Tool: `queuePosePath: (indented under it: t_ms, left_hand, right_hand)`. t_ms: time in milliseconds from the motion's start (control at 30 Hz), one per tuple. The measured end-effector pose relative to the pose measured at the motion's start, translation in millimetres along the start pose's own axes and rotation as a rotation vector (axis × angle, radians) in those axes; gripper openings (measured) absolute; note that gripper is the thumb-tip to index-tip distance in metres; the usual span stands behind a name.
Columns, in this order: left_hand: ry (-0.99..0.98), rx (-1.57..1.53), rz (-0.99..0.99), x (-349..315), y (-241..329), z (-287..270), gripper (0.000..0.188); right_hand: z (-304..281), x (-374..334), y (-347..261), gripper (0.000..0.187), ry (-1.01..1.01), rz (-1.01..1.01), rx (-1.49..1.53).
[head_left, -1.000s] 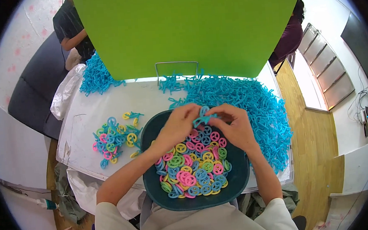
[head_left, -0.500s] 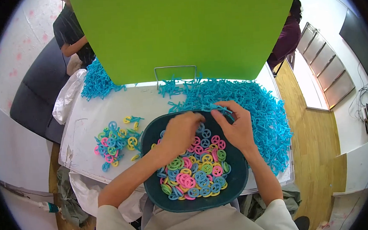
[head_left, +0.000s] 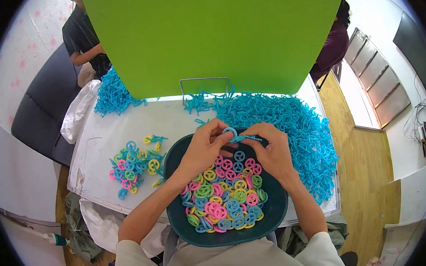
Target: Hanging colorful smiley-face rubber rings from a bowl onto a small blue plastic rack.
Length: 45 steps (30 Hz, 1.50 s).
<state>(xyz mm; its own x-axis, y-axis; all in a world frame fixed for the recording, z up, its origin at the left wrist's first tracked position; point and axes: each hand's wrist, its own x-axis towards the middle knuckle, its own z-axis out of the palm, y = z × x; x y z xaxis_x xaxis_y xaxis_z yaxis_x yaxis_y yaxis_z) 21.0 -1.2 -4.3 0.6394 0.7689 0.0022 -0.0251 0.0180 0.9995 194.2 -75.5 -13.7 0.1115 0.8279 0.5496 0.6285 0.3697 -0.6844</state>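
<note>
at the far left rear of the surface [head_left: 163,117], a heap of turquoise plastic strips [head_left: 109,95] lies beside the green panel [head_left: 212,40]. nearer the front left, a loose cluster of coloured rings with strips [head_left: 129,168] rests on the surface. caution: this cluster has no tray; a brush of the left forearm could scatter it or push parts over the edge.

at centre, a dark green basin [head_left: 278,202] holds loose pink, yellow, green and blue spoked rings [head_left: 217,211]. it overlaps the near edge of the surface; its support cannot be seen. caution: if poorly supported, it may tip under a leaning wrist and spill.

above the basin's far rim, the left hand [head_left: 203,150] pinches a blue spoked ring [head_left: 229,129] between thumb and fingers. just right of it, the right hand [head_left: 271,146] pinches a turquoise strip [head_left: 250,138] near the ring. whether the two are joined cannot be told. caution: an off-line push or slack pinch could bend the strip or drop either part into the basin.

at the right, a large turquoise strip pile [head_left: 296,133] reaches close to the right hand. caution: tangled strips may snag and come away together.
</note>
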Motion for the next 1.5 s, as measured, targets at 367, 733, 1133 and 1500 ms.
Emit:
queuePosePath:
  t_ms: [367, 733, 1133, 1500]
  left_hand:
    - [0.099, 0.171, 0.255, 0, -12, 6, 0.013]
    - [0.082, 0.214, 0.365, -5, -6, 11, 0.028]
    - [0.130, 0.360, 0.426, -10, 0, 17, 0.027]
    - [0.102, 0.144, 0.311, -7, 3, 11, 0.023]
  right_hand:
    - [1, -1, 0, 0.011, -0.097, 0.333, 0.257]
    - [-8, -1, 5, 0.016, -0.103, 0.478, 0.629]
    - [-4, -2, 3, 0.017, -0.092, 0.654, 0.834]
    - [0, -2, -5, 0.014, 0.096, 0.179, 0.112]
